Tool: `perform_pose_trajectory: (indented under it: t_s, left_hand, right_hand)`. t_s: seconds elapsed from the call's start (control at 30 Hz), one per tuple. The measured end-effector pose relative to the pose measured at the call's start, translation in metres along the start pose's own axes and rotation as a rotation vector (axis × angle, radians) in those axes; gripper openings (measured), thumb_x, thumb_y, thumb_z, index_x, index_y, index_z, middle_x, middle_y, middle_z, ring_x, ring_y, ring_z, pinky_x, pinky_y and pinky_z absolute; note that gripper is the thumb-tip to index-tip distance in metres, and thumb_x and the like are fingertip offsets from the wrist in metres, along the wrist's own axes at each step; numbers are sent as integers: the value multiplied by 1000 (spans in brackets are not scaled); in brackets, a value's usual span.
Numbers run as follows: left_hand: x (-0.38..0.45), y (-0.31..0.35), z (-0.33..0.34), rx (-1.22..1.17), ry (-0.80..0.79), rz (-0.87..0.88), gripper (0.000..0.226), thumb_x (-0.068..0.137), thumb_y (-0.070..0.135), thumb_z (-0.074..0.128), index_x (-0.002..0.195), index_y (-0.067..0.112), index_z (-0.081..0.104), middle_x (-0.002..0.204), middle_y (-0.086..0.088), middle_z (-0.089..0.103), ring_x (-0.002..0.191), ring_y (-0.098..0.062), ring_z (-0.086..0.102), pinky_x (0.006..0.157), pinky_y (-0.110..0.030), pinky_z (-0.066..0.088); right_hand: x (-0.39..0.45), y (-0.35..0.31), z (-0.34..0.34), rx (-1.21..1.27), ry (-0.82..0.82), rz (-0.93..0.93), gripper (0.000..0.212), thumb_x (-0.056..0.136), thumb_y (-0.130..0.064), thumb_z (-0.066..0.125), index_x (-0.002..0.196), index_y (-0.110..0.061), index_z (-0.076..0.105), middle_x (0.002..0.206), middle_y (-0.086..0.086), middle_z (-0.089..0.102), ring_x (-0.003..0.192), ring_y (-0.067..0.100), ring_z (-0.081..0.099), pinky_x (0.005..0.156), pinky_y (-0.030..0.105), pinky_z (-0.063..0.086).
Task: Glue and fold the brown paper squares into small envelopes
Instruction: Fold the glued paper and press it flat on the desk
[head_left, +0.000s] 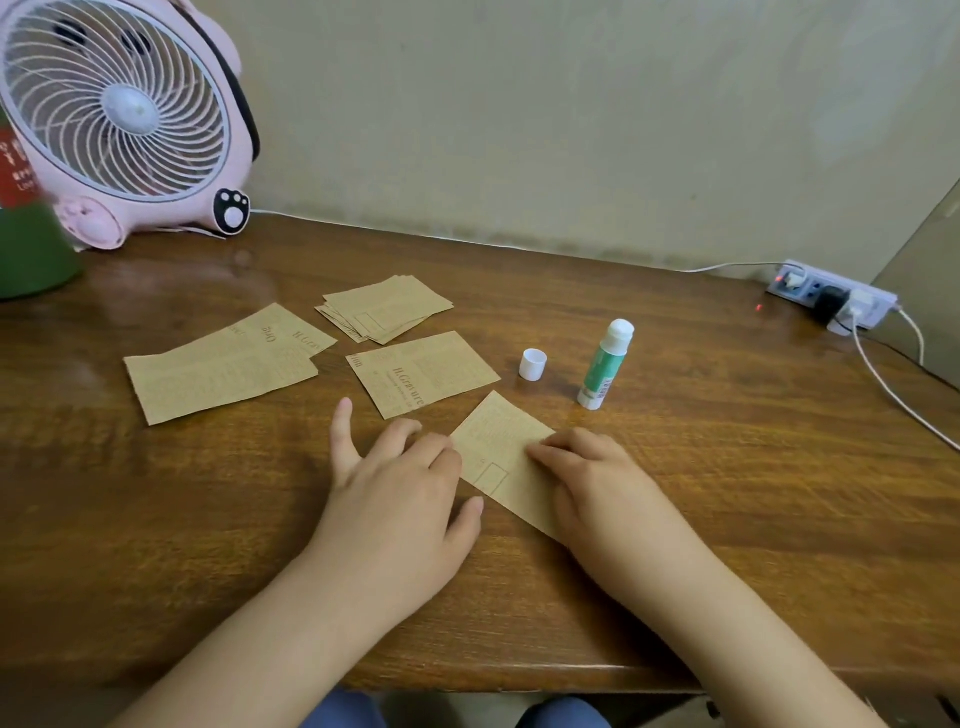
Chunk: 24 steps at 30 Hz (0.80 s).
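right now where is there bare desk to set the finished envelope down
Bare wood lies right of the glue stick toward the power strip, and between the fan and the paper stack. Crowded: centre-left, with loose papers.

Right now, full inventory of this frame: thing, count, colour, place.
table: 1, dark wood, under everything
folded paper: 1, brown, front centre, under both hands
paper stack: 1 pile, brown, centre back
single printed sheet: 1, brown, centre
overlapping sheets: 2, brown, left of centre
glue stick: 1, green and white, upright, uncapped, right of centre
cap: 1, white, left of the glue stick
fan: 1, pink, back left
green object: 1, far left, cut off
power strip: 1, white, back right, cables attached
left hand: presses the paper's left edge
right hand: presses its right side
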<state>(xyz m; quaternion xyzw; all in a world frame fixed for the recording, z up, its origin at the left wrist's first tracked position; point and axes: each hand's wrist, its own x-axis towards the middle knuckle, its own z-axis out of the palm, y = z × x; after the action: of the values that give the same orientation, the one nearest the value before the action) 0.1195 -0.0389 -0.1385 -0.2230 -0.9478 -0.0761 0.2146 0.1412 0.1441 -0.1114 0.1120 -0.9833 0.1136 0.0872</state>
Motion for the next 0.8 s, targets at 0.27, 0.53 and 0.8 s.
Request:
perform_pose_trajectory:
  t_s: [0.27,0.53,0.8]
  left_hand:
    - [1,1,1,-7,22,5,45,79,45,36,86,22,75,91,12,69,100,-17,63,104,-60,11]
    - [1,-3,-1,-49,7,-13,37,82,45,39,81,28,72,92,18,67,95,-11,63,103,-57,11]
    - [-2,-3,-3,-39,-16,-17,25,76,40,56,87,26,74,96,14,68,93,-13,64,102,-58,11]
  right_hand:
    - [33,-23,7,23,-102,-167,45,93,-17,42,137,-16,46,138,-2,44,125,17,36,102,22,28]
    - [42,11,6,-9,-16,5,48,91,-4,32,133,-15,52,138,-5,46,123,18,38,102,26,32]
    - [15,-6,6,64,-45,-130,47,92,-6,39,137,-17,48,137,-5,45,123,13,37,97,6,15]
